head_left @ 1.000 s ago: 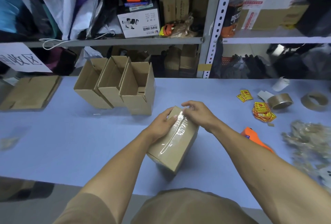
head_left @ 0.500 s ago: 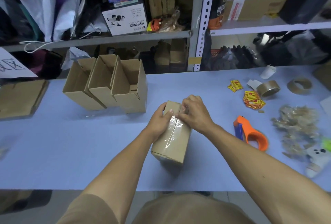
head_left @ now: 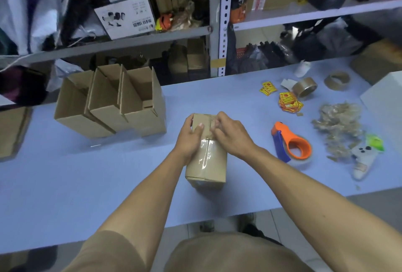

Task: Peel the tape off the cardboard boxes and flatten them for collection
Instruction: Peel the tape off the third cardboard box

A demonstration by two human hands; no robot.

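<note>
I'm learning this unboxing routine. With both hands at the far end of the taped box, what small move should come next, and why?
Probably pull the tape back toward the body. The right hand seems to pinch its far end, the left hand steadies the box, and clear tape covers the near seam.

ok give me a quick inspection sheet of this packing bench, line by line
surface: blue table, bare in front of the box being worked.
job's things: taped box lies on the table, clear tape along its top seam; three open boxes stand side by side at back left; flat cardboard at the left edge.
clutter: orange tape dispenser, two tape rolls, yellow-red stickers, a heap of peeled tape, all on the right.
grippers: left hand holds the box's far end; right hand, fingers curled, picks at the tape there.
cables: nothing seen.
surroundings: metal shelves behind, crammed with boxes and bags.
</note>
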